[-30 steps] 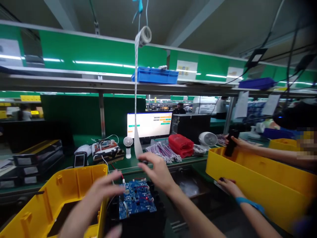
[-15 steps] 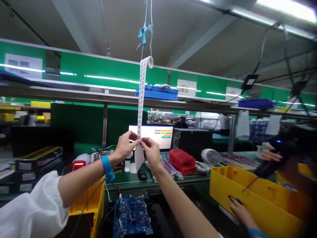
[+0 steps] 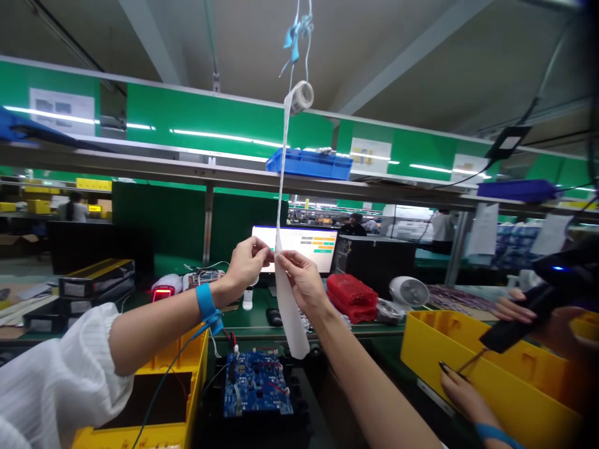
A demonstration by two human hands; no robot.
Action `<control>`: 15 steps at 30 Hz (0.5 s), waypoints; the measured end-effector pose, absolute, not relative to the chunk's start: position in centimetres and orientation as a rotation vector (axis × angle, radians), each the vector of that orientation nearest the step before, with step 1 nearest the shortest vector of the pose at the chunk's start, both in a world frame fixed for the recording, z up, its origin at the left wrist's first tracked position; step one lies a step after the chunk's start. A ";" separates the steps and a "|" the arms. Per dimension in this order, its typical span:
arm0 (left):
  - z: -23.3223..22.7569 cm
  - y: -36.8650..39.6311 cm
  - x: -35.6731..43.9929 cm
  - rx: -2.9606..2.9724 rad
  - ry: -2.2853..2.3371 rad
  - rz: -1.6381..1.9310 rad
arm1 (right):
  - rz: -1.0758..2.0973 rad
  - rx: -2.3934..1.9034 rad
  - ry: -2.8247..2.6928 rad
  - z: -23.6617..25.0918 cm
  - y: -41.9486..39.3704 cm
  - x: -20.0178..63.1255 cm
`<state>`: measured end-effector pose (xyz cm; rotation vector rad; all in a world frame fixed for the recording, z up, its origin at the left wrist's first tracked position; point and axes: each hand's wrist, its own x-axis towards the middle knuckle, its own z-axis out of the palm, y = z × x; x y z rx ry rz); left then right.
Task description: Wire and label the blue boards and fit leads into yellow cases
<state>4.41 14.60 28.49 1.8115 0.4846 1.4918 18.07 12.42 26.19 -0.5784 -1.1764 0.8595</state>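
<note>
1. Where half a second ago the two hands met at the label strip (image 3: 281,206) with only a short tail below them, that tail is now longer and reaches down close to the blue circuit board (image 3: 257,391).
2. The roll (image 3: 301,97) that feeds the strip hangs from a blue-tied string overhead, above the back edge of the workbench (image 3: 248,321).
3. The left hand (image 3: 246,262), with a blue wrist strap (image 3: 206,304), pinches the strip between thumb and fingers, narrow grip, at about monitor height.
4. The right hand (image 3: 304,280) holds the same strip just beside the left hand, fingers closed on its other edge; the two hands nearly touch.
5. The view has shifted a little since the earlier picture: the roll now shows higher and further right.
6. Below the hands, the circuit board sits on a black block at the bench's near edge, with a yellow housing (image 3: 154,399) at its left.
7. Another person's hands (image 3: 461,390) work at a second yellow housing (image 3: 496,368) towards the right edge, well apart from the strip.
8. Between the board and that housing there is open room; red parts (image 3: 350,296) and a small fan (image 3: 408,292) lie along the back edge.
</note>
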 end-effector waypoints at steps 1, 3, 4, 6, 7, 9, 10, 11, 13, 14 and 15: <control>28.5 14.6 4.3 1.800 0.474 1.484 | 0.861 -0.583 -1.176 26.1 12.5 18.0; 28.5 14.6 4.1 1.799 0.466 1.482 | 0.859 -0.594 -1.178 26.0 12.6 17.9; 28.5 14.6 4.0 1.803 0.469 1.485 | 0.855 -0.600 -1.178 26.0 12.7 17.9; 28.4 14.6 4.1 1.801 0.480 1.480 | 0.844 -0.613 -1.180 25.9 12.8 17.8; 28.4 14.7 4.1 1.793 0.483 1.460 | 0.837 -0.621 -1.182 25.9 12.8 17.8; 28.2 15.0 4.0 1.769 0.488 1.382 | 0.823 -0.639 -1.187 26.0 12.8 17.9; 28.1 15.2 3.9 1.760 0.496 1.327 | 0.818 -0.648 -1.189 26.0 12.8 18.0; 28.1 15.6 3.5 1.757 0.510 1.264 | 0.813 -0.658 -1.191 26.0 12.8 18.1; 28.0 16.8 2.1 1.782 0.564 1.128 | 0.802 -0.672 -1.196 26.0 12.8 18.4; 28.0 17.7 1.1 1.812 0.606 1.054 | 0.798 -0.675 -1.202 26.0 12.8 18.7; 28.0 18.7 -0.2 1.848 0.661 0.977 | 0.799 -0.675 -1.210 25.9 12.8 18.9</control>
